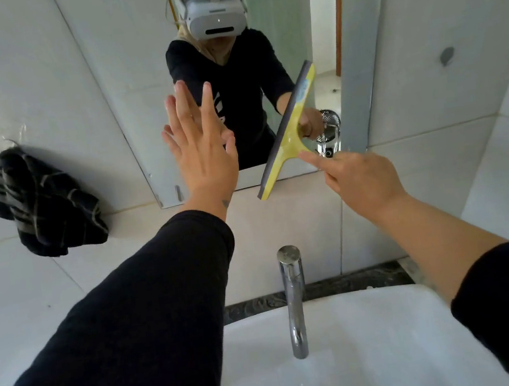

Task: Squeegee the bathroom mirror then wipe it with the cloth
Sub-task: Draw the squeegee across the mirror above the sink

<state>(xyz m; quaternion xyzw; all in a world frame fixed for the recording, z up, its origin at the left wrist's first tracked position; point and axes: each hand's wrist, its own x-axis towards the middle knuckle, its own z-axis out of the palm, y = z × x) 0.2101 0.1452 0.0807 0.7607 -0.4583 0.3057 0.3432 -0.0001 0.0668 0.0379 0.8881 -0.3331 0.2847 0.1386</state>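
Observation:
The wall mirror (121, 90) fills the upper middle of the head view. My right hand (359, 178) grips the handle of a yellow squeegee (287, 135), whose grey rubber blade lies tilted against the mirror's lower right part, its lower end past the mirror's bottom edge. My left hand (201, 148) is flat with fingers spread, pressed on or just off the glass near the mirror's lower middle, and it holds nothing. A dark striped cloth (42, 203) hangs on the tiled wall to the left of the mirror.
A white basin (381, 338) sits below with a chrome tap (294, 301) rising at its middle. Grey tiled walls surround the mirror. A person wearing a headset is reflected in the glass, along with a chrome fitting (329, 130).

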